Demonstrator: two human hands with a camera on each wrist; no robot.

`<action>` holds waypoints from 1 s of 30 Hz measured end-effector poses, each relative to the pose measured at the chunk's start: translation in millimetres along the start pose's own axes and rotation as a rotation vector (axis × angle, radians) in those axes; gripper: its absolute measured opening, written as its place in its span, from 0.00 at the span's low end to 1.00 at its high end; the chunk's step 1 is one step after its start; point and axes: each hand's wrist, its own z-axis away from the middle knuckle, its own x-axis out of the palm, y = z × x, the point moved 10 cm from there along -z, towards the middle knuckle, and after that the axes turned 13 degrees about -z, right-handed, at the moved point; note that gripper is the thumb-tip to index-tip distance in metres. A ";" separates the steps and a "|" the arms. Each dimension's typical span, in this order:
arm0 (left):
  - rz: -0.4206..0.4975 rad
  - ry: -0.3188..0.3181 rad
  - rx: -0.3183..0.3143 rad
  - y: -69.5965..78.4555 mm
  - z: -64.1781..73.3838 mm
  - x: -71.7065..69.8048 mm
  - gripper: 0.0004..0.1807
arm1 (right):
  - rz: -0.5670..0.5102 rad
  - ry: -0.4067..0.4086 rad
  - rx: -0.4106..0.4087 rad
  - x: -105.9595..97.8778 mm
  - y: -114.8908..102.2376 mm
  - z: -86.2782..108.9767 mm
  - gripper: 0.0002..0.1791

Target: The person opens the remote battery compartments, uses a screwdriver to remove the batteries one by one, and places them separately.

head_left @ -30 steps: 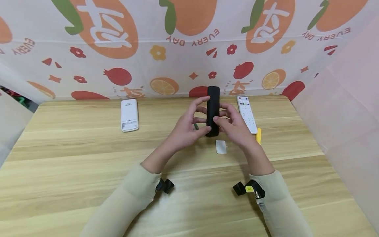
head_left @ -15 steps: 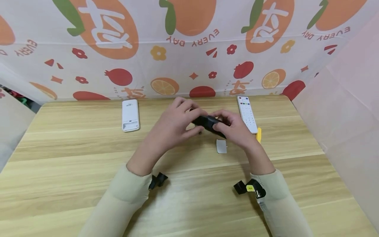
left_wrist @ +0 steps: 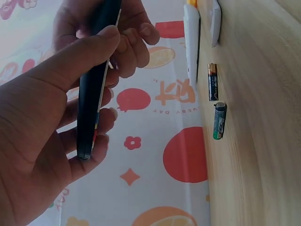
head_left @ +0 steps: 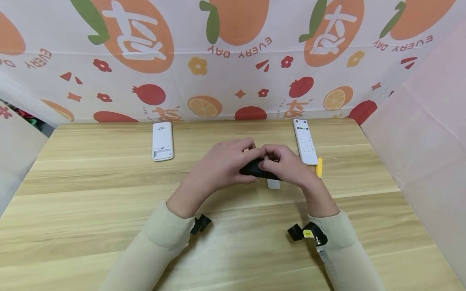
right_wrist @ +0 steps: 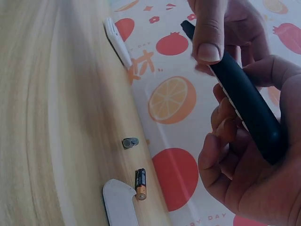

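Both hands hold a black remote control point(head_left: 255, 169) low over the table. My left hand point(head_left: 225, 163) grips its left end, thumb along the near side and fingers round the far side. With curled fingers my right hand point(head_left: 287, 163) holds the other end. Coloured buttons show along one edge of the remote in the left wrist view, while its smooth back point(right_wrist: 244, 96) shows in the right wrist view. Two small batteries, one black and copper point(left_wrist: 213, 82) and one green point(left_wrist: 219, 121), lie on the table, hidden behind the hands in the head view.
A small white battery cover point(head_left: 274, 184) lies just below the black remote. At the left, a white remote point(head_left: 162, 141) lies face down with its battery compartment uncovered. Another white remote point(head_left: 306, 141) lies buttons up at the right, beside a yellow strip point(head_left: 319, 167). Patterned cloth hangs behind.
The black remote has swung from upright to lying crosswise and come down nearer the table. My left hand has moved over its left end; the right hand keeps its hold, fingers more curled.
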 end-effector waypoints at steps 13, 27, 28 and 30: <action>-0.135 -0.011 -0.050 2.0 -2.8 2.7 0.22 | 0.199 0.107 -0.018 3.5 -0.8 1.9 0.09; -0.075 -0.059 -0.098 -9.8 1.6 7.1 0.24 | 0.205 0.080 -0.063 4.5 -11.0 3.4 0.22; -0.064 -0.061 -0.108 -12.5 2.1 7.3 0.24 | 0.183 0.079 -0.076 3.2 -13.5 4.0 0.23; -0.027 -0.054 -0.123 -17.4 2.8 7.3 0.23 | 0.141 0.075 -0.108 1.0 -17.8 5.0 0.23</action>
